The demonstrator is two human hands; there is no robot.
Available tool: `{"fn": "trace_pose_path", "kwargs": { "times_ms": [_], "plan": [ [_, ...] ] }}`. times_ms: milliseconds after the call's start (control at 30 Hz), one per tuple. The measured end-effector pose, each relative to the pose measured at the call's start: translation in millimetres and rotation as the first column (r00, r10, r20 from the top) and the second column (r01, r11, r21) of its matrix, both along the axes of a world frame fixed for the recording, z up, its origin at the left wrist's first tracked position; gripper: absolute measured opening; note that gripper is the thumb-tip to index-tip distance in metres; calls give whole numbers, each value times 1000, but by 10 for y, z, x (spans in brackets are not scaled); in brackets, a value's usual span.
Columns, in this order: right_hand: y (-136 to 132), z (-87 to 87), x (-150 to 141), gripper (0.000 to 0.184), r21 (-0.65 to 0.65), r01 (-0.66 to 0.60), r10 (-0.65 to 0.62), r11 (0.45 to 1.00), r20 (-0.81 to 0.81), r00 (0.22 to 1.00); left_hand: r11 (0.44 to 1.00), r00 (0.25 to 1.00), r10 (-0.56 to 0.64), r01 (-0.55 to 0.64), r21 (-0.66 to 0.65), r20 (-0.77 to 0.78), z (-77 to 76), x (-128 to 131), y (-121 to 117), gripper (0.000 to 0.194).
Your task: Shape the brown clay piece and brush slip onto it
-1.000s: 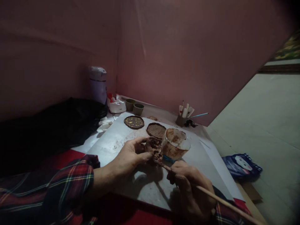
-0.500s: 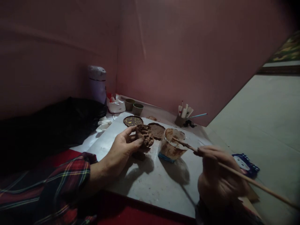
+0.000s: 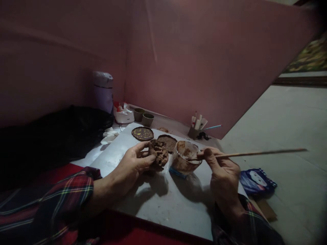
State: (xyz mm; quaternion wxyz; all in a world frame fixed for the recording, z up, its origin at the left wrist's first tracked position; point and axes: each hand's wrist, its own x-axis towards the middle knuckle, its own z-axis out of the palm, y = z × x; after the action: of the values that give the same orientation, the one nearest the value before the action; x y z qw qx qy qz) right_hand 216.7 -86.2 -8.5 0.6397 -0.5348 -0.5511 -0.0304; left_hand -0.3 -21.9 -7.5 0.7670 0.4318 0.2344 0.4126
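My left hand (image 3: pixel 131 166) grips a lumpy brown clay piece (image 3: pixel 158 152) and holds it just above the white board (image 3: pixel 163 200). My right hand (image 3: pixel 221 170) pinches a long thin wooden brush (image 3: pixel 252 153), whose tip dips into a clear plastic cup (image 3: pixel 186 159) smeared with brown paint. The cup stands on the board between my hands. Behind the clay piece lie two flat round clay discs, one dotted with yellow (image 3: pixel 142 133) and one plain brown (image 3: pixel 168 142).
At the back stand two small dark cups (image 3: pixel 144 117), a white container (image 3: pixel 124 115), a pale jar (image 3: pixel 102 90) and a holder with brushes and tubes (image 3: pixel 197 126). A black bag (image 3: pixel 51 136) lies left; a blue packet (image 3: pixel 257 180) lies on the floor right.
My right hand lifted the brush away from the clay piece and swung its tip into the paint cup. My left hand raised the clay piece slightly and moved it left.
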Motion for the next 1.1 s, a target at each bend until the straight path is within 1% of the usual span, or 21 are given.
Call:
{"fn": "trace_pose_path", "kwargs": {
  "times_ms": [67,100,133,200,267,300,333,367,433,467,533,700,867,1000,1100],
  "plan": [
    [-39,27,-59,18,146,61,-35,987,-176,984,997,996,-74,75,-14,42,-7,2,-8,42],
    [-58,54,-101,17,231,90,-33,969,-242,970,994,993,-107,108,-20,50,-9,3,-11,41],
    [-79,86,-151,17,315,107,-21,943,-265,964,991,990,-127,128,-25,54,-10,4,-14,40],
    [-131,149,-262,21,440,110,-11,891,-220,975,989,988,-146,147,-33,54,-13,3,-16,40],
    [-200,184,-361,26,502,101,-11,859,-178,984,985,984,-165,168,-37,59,-16,2,-19,40],
    [-238,186,-395,24,457,59,-9,888,-110,994,983,982,-175,178,-37,65,-18,1,-21,39],
    [-275,177,-416,21,377,-6,8,926,-3,1000,982,981,-183,186,-38,65,-18,1,-23,37],
    [-307,161,-424,17,306,-88,56,948,113,992,981,981,-186,188,-40,61,-18,1,-26,36],
    [-347,114,-414,15,225,-181,123,958,249,961,982,982,-181,183,-41,47,-15,2,-30,32],
    [-352,89,-403,15,193,-210,150,959,285,947,983,983,-177,179,-39,41,-14,4,-31,32],
    [-340,43,-387,16,147,-236,183,961,302,936,984,984,-173,174,-22,30,-14,8,-31,32],
    [-312,-41,-397,14,79,-258,227,963,283,932,986,986,-166,166,11,-6,-41,23,-17,30],
    [-347,-87,-422,16,-16,-270,258,963,357,898,988,987,-149,151,36,-52,-52,30,-9,35],
    [-337,-131,-438,16,-19,-263,248,965,404,881,992,990,-116,120,38,-81,-42,24,-11,38],
    [-318,-152,-428,11,37,-237,197,971,439,877,992,991,-112,115,44,-70,-52,23,-3,38]
  ]
}}
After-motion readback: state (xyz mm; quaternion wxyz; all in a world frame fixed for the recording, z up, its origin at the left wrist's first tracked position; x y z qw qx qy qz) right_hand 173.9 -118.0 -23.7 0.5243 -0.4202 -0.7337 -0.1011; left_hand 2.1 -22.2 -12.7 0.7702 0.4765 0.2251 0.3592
